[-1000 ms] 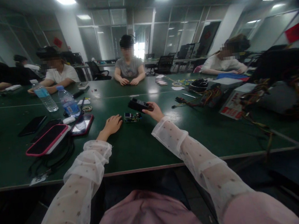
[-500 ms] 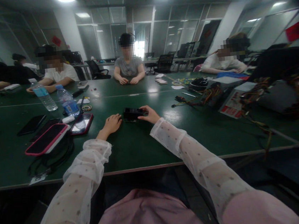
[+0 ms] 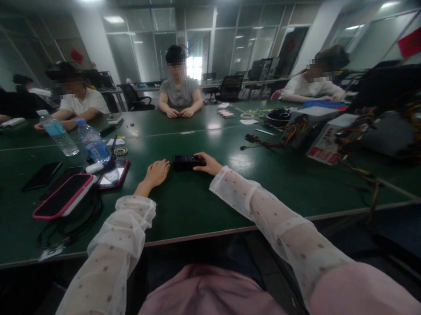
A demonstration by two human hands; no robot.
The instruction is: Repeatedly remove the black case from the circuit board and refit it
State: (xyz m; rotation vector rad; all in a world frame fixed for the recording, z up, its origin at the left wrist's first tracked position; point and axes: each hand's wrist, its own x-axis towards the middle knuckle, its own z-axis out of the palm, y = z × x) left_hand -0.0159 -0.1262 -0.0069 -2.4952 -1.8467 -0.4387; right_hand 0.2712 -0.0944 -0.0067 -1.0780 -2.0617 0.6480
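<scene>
Head view: one case (image 3: 184,163) sits on the table (image 3: 193,204), long axis running left to right. The right hand (image 3: 208,164) pinches its right end; the left hand (image 3: 157,173) lies loosely spread just beside it. Two bottles (image 3: 59,135) stand farther left.

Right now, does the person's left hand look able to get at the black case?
Probably yes: the left hand rests just beside the black case, with nothing visible between them; the right hand holds the opposite end.
</scene>
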